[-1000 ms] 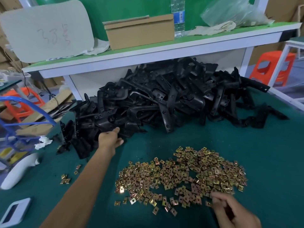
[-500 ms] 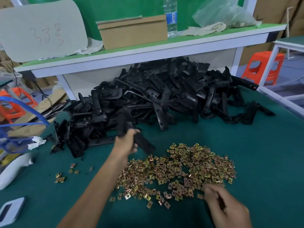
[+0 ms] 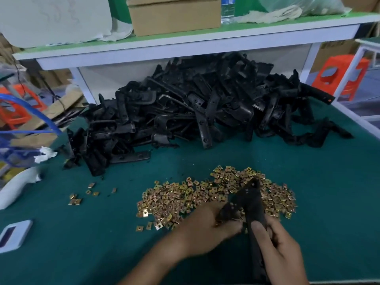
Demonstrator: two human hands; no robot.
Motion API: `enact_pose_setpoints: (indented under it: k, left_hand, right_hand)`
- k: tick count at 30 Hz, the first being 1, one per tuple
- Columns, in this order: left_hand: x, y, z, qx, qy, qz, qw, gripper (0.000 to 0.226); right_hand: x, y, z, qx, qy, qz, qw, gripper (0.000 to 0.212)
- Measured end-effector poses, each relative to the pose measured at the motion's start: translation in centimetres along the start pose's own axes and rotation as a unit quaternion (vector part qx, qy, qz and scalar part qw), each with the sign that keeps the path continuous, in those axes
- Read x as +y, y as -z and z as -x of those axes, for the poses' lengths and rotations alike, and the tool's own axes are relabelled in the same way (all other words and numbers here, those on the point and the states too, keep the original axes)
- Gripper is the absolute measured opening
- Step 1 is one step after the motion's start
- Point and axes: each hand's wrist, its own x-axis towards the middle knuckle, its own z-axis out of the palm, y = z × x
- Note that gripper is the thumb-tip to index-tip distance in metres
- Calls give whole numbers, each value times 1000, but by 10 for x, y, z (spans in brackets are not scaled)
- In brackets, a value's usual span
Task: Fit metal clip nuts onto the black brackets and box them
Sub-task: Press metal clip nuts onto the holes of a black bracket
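Your right hand [image 3: 281, 251]: nearest to you, low in view; fingers curled round the long arm of the held bracket [image 3: 249, 204], thumb laid along it.
Your left hand [image 3: 207, 229]: just beside the right; fingers curled onto the bracket's short arm; motion blur hides whether a nut sits between them.
Held bracket: black and angled, raised over the near edge of the clip nuts [image 3: 205, 194], its holed tip pointing away from you.
White device [image 3: 14, 235]: flat on the table mat [image 3: 329, 192], at your near left.
Clip nuts: brass-coloured squares heaped loose on the dark green mat, directly beyond your hands.
Stray nuts [image 3: 82, 195]: a small group to the left, apart from the heap.
Bracket pile [image 3: 195, 112]: large black tangle farther back, reaching under the shelf [image 3: 185, 44].
Shelf: white edge, green top; it carries a cardboard box [image 3: 174, 15] with a water bottle [image 3: 227, 11] just to its right.
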Motion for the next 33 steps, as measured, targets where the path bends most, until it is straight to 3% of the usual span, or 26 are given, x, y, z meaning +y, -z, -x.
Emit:
enact_pose_setpoints:
  k: [1,3,6,11,17,20,24,27,30,33]
  left_hand:
    - [-8,13,-4,25,-2,-83,996,20]
    - [-24,41,-15,146,-5,-208,967,8]
    - [-41,73,-34,297,-2,-262,918,13]
    - [-50,82,-54,220,36,-295,929,26]
    - [-52,82,-61,147,-11,-330,932,18]
    - [-51,81,-61,149,-12,-329,933,4]
    - [-36,78,-52,209,6,-177,962,2]
    - [-19,66,-34,220,-9,-17,975,19]
    - [-2,45,-13,221,-30,170,960,27]
    - [7,29,0,195,-31,317,928,20]
  right_hand:
    - [1,0,-1,8,-3,-6,1000,27]
    - [3,2,-3,20,-8,-11,1000,24]
    - [1,3,-6,24,-8,-18,1000,18]
    - [0,3,-6,31,-28,-47,998,16]
    - [2,2,-7,34,-22,-52,998,16]
    - [1,2,-6,31,-20,-57,998,18]
    - [-1,2,-6,26,-19,-53,998,19]
    - [-3,2,-4,10,-16,-46,999,17]
    - [-3,2,-3,-3,-7,-33,999,18]
    - [-1,1,-2,-2,9,-12,1000,15]
